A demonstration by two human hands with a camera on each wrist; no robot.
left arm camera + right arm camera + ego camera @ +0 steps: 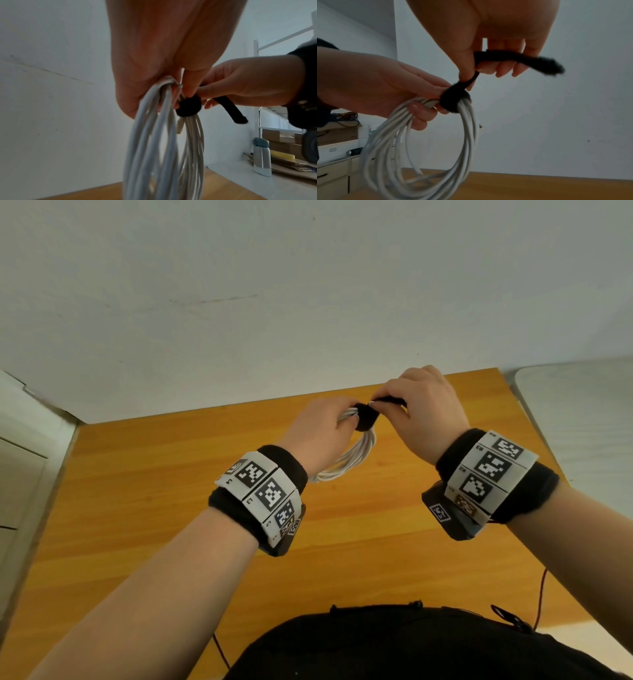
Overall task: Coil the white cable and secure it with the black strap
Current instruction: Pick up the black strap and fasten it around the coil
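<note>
Left hand grips white cable (coiled); right hand pinches black strap.

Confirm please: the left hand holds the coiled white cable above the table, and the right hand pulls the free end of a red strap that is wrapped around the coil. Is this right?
One detail is wrong: the strap is black, not red, as the right wrist view shows. The rest holds: the left hand holds the coiled cable above the table, and the right hand pulls the strap's free end.
</note>
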